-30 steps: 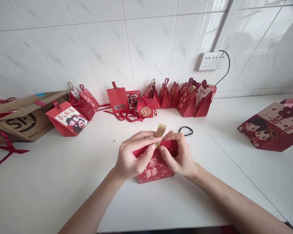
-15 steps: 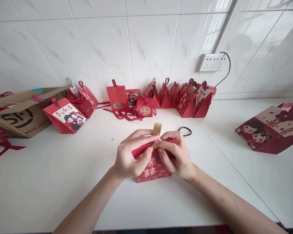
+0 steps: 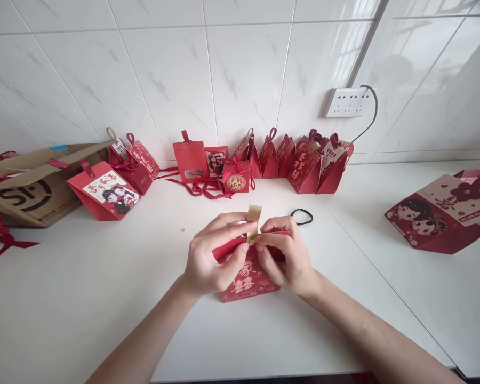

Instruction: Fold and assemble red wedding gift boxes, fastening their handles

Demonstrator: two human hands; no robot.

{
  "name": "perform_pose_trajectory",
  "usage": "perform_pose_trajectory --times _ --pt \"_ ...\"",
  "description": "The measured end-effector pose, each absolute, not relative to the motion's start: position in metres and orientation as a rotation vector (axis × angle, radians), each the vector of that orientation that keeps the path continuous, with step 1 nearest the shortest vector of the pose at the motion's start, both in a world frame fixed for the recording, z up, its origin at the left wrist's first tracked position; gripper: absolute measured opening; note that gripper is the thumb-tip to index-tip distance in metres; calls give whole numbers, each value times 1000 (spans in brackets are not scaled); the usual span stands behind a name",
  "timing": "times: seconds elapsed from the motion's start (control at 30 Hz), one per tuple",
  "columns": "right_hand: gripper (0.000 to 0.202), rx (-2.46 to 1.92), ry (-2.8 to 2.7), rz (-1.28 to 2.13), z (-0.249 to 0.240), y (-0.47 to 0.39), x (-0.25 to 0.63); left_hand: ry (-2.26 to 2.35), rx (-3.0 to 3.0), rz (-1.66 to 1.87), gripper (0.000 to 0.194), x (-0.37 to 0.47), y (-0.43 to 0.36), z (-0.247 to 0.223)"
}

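Observation:
A red gift box (image 3: 250, 277) with pale characters on its front stands on the white table between my hands. A gold ribbon strip (image 3: 254, 214) sticks up from the middle of its top edge. My left hand (image 3: 218, 256) is closed on the box's top edge at the ribbon, its fingers behind and thumb in front. My right hand (image 3: 286, 253) pinches at the ribbon's base on the right side of the top edge. What lies between the fingertips is too small to make out clearly.
Several red boxes (image 3: 304, 165) and ribbons line the tiled wall. A cardboard box (image 3: 44, 197) and a red box (image 3: 106, 192) stand left. A larger red box (image 3: 440, 213) is at right. A black loop (image 3: 303, 216) lies behind my right hand; a tiny gold piece (image 3: 183, 229) lies left.
The fingers of my right hand have drawn slightly back from the ribbon's upper part, and more of the strip shows. The view has shifted slightly.

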State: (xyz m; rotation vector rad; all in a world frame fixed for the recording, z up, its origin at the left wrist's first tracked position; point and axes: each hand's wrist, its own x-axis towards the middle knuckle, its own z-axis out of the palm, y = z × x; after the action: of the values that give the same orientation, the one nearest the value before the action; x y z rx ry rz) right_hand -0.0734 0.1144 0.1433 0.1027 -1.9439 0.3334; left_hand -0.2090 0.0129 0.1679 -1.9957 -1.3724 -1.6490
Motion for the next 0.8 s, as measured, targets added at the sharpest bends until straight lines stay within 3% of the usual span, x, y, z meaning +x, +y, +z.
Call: perform_pose_trajectory --times 0.4,0.8 --pt "27 13 -1865 539 139 114 -75 -1381 -1973 -1663 31 -208 13 168" --pt "10 -77 -1873 630 146 107 -73 -1434 -1942 -1702 33 -205 13 167"
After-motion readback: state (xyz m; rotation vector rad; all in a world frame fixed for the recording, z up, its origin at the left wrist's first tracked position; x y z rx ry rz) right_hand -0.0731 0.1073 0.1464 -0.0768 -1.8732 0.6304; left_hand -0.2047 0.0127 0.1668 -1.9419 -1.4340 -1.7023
